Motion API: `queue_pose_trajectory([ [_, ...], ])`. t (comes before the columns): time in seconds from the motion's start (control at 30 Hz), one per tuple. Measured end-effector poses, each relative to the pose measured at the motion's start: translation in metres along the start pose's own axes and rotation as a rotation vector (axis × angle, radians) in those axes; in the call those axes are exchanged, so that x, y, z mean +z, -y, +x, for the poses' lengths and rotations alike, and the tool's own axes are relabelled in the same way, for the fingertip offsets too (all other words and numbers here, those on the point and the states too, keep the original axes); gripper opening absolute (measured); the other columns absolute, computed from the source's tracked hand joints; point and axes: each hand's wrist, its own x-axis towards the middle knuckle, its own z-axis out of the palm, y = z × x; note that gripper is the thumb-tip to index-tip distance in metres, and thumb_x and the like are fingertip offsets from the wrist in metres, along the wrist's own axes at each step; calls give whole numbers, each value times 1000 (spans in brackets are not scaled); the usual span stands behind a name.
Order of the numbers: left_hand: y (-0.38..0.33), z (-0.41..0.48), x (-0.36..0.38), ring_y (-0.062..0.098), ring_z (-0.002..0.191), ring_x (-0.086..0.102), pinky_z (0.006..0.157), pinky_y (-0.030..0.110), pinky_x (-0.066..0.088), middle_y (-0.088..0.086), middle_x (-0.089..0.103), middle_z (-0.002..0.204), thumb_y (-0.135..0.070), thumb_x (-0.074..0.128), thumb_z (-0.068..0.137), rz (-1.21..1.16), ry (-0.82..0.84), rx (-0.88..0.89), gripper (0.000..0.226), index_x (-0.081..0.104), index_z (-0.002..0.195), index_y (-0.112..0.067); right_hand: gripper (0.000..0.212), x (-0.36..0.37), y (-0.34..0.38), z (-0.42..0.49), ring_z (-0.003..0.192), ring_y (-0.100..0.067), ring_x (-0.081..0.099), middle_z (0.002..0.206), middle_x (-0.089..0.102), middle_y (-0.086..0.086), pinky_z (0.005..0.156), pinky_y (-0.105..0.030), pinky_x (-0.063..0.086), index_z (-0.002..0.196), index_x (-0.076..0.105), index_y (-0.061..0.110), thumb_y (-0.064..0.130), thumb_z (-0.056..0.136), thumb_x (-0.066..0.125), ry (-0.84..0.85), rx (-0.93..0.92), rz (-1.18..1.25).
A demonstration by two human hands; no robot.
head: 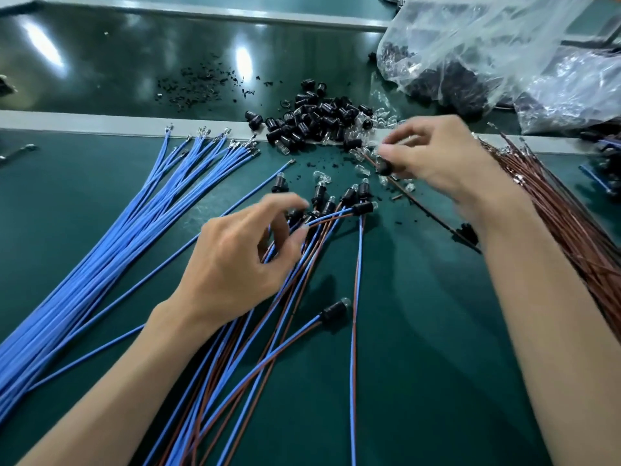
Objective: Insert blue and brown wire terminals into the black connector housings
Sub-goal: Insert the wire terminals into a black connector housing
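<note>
A fan of loose blue wires [141,210] lies at the left, and a bundle of brown wires [557,216] runs down the right side. Black connector housings [312,122] are heaped at the middle back. My right hand [437,156] pinches a black housing [383,167] with a brown wire [423,205] trailing from it. My left hand [242,250] hovers over finished blue-and-brown wire pairs [302,264], its thumb and fingers curled round some of them near their housings.
Clear small bulbs [363,169] lie scattered near the heap. A clear plastic bag [487,52] of black parts sits at the back right. Black crumbs [198,85] dot the dark green belt. A grey rail [100,124] crosses the table.
</note>
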Motion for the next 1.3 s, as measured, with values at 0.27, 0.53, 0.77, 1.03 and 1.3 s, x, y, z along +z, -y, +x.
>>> queue_pose_trajectory([
  [0.27,5,2,1,-1,87,56,85,2,40,-3,60,107,-9,56,93,-14,-169,52,34,56,126,0,7,74,32,-40,70,-6,61,77,63,-4,76,-22,56,89,65,8,4,91,60,485,-79,480],
  [0.53,0,1,0,1,69,50,71,5,41,-9,57,83,-18,49,96,-27,-100,16,30,64,117,-2,29,-12,-29,-40,98,-19,63,104,70,2,94,-35,49,102,68,27,42,78,75,-98,122,-571],
  [0.77,2,-1,0,16,62,58,62,30,51,-6,64,83,-21,52,96,-14,-93,64,29,64,118,-6,23,-8,-51,-51,87,-25,52,98,66,-7,73,-31,38,68,57,29,35,88,66,-96,295,-593],
  [1.03,-6,2,-4,6,61,64,58,13,49,-4,70,79,-7,50,93,-113,-102,16,19,63,105,-1,23,-21,-32,-52,91,-30,55,93,61,-11,75,-36,36,105,54,14,33,98,45,-279,212,-618],
  [1.3,-41,7,-7,20,127,50,100,30,42,1,54,136,-56,47,88,-989,485,-133,38,69,86,-25,23,-9,13,-63,39,-3,39,56,57,4,38,-13,28,80,40,15,18,103,37,103,-71,943],
])
